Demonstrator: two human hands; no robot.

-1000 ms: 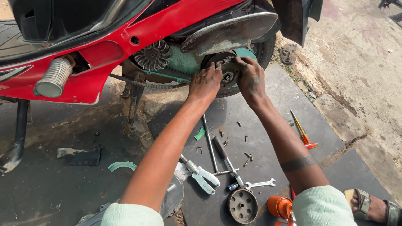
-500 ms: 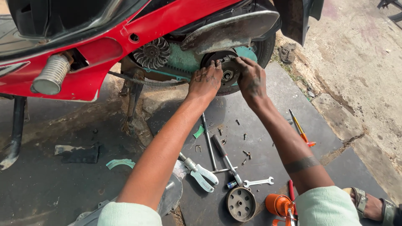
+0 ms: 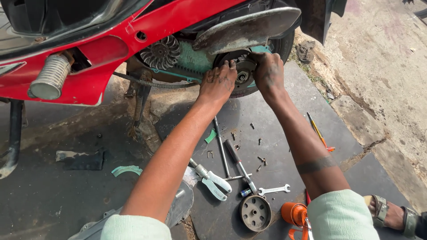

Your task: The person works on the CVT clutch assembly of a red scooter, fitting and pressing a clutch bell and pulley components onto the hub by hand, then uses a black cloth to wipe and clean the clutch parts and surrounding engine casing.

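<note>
Both hands on rear clutch assy (image 3: 243,73), left hand (image 3: 219,82) & right hand (image 3: 268,73) fingers clamped on it; next likely needs steady, even pull.

No packages, labels, signs, screens.

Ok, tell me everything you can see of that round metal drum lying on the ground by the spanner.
The round metal drum lies flat on the dark mat, open face up. It looks like dull grey steel, with a ring of small holes around a centre hole. A socket tool's tip meets its upper rim; the spanner lies just beyond. Neither hand touches it.
</note>
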